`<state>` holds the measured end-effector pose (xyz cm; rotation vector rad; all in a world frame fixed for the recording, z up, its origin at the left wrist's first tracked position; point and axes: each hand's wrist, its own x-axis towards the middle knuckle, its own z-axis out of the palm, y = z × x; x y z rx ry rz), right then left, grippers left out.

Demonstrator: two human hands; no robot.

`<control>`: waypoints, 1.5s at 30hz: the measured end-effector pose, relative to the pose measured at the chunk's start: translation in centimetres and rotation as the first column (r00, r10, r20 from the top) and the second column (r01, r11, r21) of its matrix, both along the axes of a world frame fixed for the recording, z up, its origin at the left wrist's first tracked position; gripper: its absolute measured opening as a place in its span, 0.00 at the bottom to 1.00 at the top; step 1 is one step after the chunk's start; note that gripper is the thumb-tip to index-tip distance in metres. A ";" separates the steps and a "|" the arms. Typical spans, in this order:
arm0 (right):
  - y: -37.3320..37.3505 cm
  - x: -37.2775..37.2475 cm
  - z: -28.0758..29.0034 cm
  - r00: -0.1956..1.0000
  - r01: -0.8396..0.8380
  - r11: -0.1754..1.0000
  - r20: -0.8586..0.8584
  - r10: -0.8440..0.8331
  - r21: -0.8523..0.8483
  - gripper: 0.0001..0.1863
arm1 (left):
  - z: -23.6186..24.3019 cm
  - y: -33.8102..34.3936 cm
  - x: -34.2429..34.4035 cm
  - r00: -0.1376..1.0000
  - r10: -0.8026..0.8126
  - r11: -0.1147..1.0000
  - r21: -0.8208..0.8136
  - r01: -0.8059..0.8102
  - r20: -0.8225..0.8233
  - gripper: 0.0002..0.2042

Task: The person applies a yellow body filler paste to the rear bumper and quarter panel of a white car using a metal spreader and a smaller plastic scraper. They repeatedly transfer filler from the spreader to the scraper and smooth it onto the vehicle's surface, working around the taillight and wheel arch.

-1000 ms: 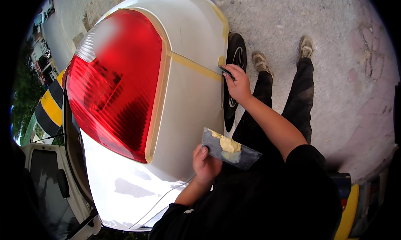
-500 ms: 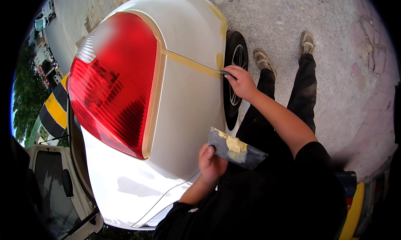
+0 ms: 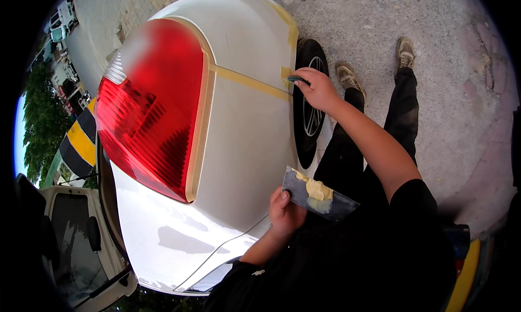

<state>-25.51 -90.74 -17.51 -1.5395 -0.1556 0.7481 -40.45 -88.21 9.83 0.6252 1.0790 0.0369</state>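
My left hand (image 3: 285, 217) grips a dark grey flat board (image 3: 339, 205) carrying a lump of pale yellow paste (image 3: 317, 189). My right hand (image 3: 317, 89) is closed on a small dark spreader (image 3: 298, 79), held at the right edge of a white car body panel (image 3: 244, 149) beside a patch of yellow masking tape (image 3: 284, 73). A tape strip (image 3: 249, 83) runs across the panel toward a large red tail light (image 3: 154, 116), whose right side has a tape border. A black wheel (image 3: 310, 138) lies just beyond the panel edge.
An open white car door or hatch (image 3: 73, 247) with dark glass is at the lower left. A yellow-and-black striped object (image 3: 81, 141), trees and parked vehicles lie beyond. My feet (image 3: 347, 73) stand on rough pavement. A yellow object (image 3: 464, 268) shows at the lower right.
The view has shifted slightly, with the car and my left hand's board appearing farther right. My right hand, holding the spreader, has moved slightly up and right along the taped panel edge.
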 end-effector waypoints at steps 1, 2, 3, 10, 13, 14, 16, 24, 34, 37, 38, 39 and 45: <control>0.4 0.6 -0.2 0.999 0.038 0.999 -0.029 -0.038 -0.007 0.11 | 0.1 0.0 0.2 1.000 -0.009 1.000 0.009 0.009 -0.001 0.20; 1.1 1.3 -0.6 0.997 0.082 0.996 -0.004 -0.082 -0.026 0.10 | 0.0 0.0 0.2 1.000 -0.013 1.000 0.003 0.013 0.000 0.20; 1.4 1.3 -0.4 0.996 0.089 0.996 -0.007 -0.089 -0.024 0.10 | -0.1 0.0 0.2 1.000 -0.017 1.000 -0.004 0.017 0.001 0.20; 0.7 -1.7 0.0 0.998 0.012 1.000 0.066 -0.014 0.023 0.11 | -0.3 -0.1 -0.3 0.998 -0.060 0.998 -0.003 0.060 -0.018 0.21; -0.1 -1.6 -1.1 0.999 -0.013 0.999 -0.050 0.016 0.047 0.11 | -0.1 0.1 -0.4 0.997 -0.079 0.997 0.012 0.079 0.004 0.21; 0.0 -1.6 -1.2 0.996 0.048 0.999 -0.078 -0.046 0.021 0.11 | -0.1 0.1 -0.3 0.997 -0.080 0.997 0.011 0.080 0.003 0.21; 0.5 -1.4 -1.6 0.983 0.151 0.988 -0.103 -0.154 -0.035 0.11 | -0.1 0.1 -0.2 0.997 -0.083 0.997 0.010 0.083 0.001 0.21; 2.6 -6.2 0.8 0.954 0.295 0.953 -0.039 -0.298 -0.072 0.11 | -0.3 0.2 -0.4 0.997 -0.072 0.997 0.004 0.072 -0.008 0.21; 3.1 -2.8 -0.4 0.911 0.406 0.910 -0.048 -0.411 -0.085 0.11 | 0.6 0.8 0.2 0.999 -0.040 0.999 0.003 0.040 -0.004 0.21; 3.9 -5.3 0.1 0.925 0.372 0.923 -0.045 -0.377 -0.096 0.11 | 0.3 0.9 -0.2 0.996 -0.091 0.996 -0.006 0.091 0.001 0.22; 3.4 -5.7 0.3 0.939 0.340 0.939 -0.035 -0.342 -0.062 0.11 | 0.3 0.8 -0.3 0.998 -0.066 0.998 -0.010 0.066 0.005 0.21; 2.7 -5.9 0.3 0.959 0.276 0.960 -0.060 -0.278 -0.039 0.11 | 0.2 0.6 -0.3 0.999 -0.041 0.999 -0.014 0.041 0.010 0.21; 2.3 -2.6 -0.8 0.947 0.305 0.951 -0.094 -0.308 -0.054 0.11 | 0.2 0.5 -0.4 1.000 -0.014 0.999 -0.036 0.015 0.025 0.20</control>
